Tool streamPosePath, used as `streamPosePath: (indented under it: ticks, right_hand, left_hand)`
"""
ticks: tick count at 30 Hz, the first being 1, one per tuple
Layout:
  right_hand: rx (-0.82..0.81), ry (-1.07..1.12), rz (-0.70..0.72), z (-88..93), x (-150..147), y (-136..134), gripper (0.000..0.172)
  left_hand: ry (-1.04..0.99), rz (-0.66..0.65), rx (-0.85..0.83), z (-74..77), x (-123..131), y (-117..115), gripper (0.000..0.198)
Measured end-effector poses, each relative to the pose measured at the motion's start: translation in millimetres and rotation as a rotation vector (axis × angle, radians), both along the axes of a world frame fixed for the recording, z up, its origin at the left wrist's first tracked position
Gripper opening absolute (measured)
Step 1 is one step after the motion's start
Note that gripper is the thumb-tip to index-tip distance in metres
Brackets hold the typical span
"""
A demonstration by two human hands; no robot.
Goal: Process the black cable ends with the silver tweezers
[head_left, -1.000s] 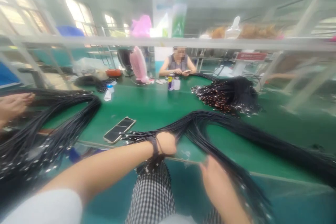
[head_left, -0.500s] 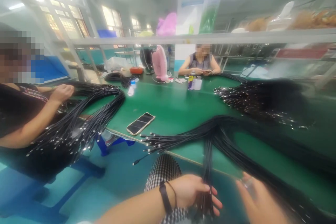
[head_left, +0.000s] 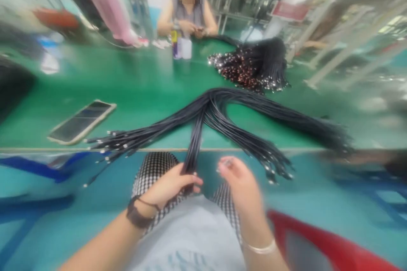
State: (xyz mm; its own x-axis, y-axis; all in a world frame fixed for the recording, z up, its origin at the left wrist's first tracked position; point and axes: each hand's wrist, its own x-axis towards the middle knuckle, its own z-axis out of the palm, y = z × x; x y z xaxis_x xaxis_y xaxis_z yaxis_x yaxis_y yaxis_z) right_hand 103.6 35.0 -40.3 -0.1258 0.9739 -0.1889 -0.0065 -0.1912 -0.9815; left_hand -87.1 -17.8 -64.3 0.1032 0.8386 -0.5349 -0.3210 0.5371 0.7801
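The left hand (head_left: pixel 168 184) is clamped around a narrow strand of black cables (head_left: pixel 194 152) running down from a fanned bundle (head_left: pixel 216 110) on the green workbench (head_left: pixel 127 89). The right hand (head_left: pixel 241 188), just beside it, stays off the cables, fingertips pinched, perhaps on something small, though blur hides it. Metal-tipped cable ends (head_left: pixel 270 173) overhang the bench edge (head_left: pixel 305 150). A smartphone (head_left: pixel 81 122) lies left; another bundle (head_left: pixel 251 65) lies beyond.

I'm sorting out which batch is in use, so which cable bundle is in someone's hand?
The nearer bundle: its cables run into the left hand, while the far bundle lies on the green bench, untouched.
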Motion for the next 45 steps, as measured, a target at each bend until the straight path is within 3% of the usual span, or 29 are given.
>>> streamPosePath:
  ticks: [7, 12, 17, 21, 25, 27, 30, 34, 38, 41, 45]
  right_hand:
    - [-0.129, 0.175, 0.022, -15.6, -15, -10, 0.032]
    - [-0.123, 0.28, -0.035, -21.1, -19, -5, 0.029]
    - [-0.155, 0.338, -0.004, -21.1, -14, -2, 0.022]
    - [-0.275, 0.379, 0.201, -13.1, -16, 4, 0.026]
    - [-0.386, 0.246, 0.373, 0.0, -18, 17, 0.033]
    - [-0.352, 0.133, 0.354, 6.7, -16, 21, 0.03]
    - [-0.258, 0.046, 0.186, 14.3, -13, 23, 0.021]
    - [-0.221, 0.213, 0.032, 19.6, -19, 26, 0.019]
    - [-0.234, 0.387, -0.001, 27.9, -30, 31, 0.017]
    - [-0.239, 0.448, -0.056, 34.2, -35, 34, 0.013]
    - [-0.301, 0.566, -0.034, 34.7, -39, 34, 0.011]
  left_hand:
    - [0.008, -0.065, -0.009, 17.0, -8, -1, 0.016]
    - [0.056, 0.02, 0.0, 16.0, 6, 13, 0.023]
    - [0.154, -0.041, 0.035, 13.4, 9, 18, 0.018]
    - [0.167, -0.064, 0.025, 12.8, 8, 14, 0.023]
    - [0.335, -0.238, 0.079, 17.3, -4, 13, 0.026]
    - [0.343, -0.283, 0.044, 21.1, -11, 15, 0.029]
    - [0.165, -0.212, -0.05, 25.2, -13, 15, 0.034]
    - [-0.014, -0.13, -0.026, 24.2, 2, 15, 0.044]
    - [0.109, -0.082, 0.088, 21.7, 21, 18, 0.031]
    - [0.137, -0.038, 0.035, 24.1, 27, 20, 0.022]
    - [0.16, -0.028, 0.011, 32.3, 28, 19, 0.025]
